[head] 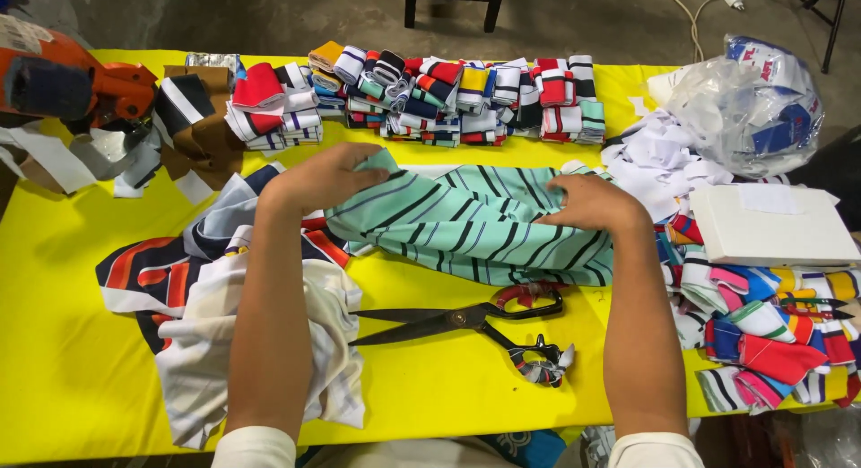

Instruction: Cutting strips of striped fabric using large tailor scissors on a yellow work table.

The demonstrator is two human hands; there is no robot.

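Left hand (327, 177): gripping mint striped fabric (475, 224) edge.
Right hand (596, 203): pinching same fabric.
Risk: open scissors (471, 323) just below wrists may snag cloth.

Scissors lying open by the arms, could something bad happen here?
Maybe. The open scissors lie between both forearms, so an arm pulled back might brush a blade. The green striped cloth, held by the left hand and right hand, could also drag over them and snag.

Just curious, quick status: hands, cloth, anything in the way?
Left hand and right hand gripping the green striped cloth. Cloth flat on yellow table. Scissors lie open nearby.
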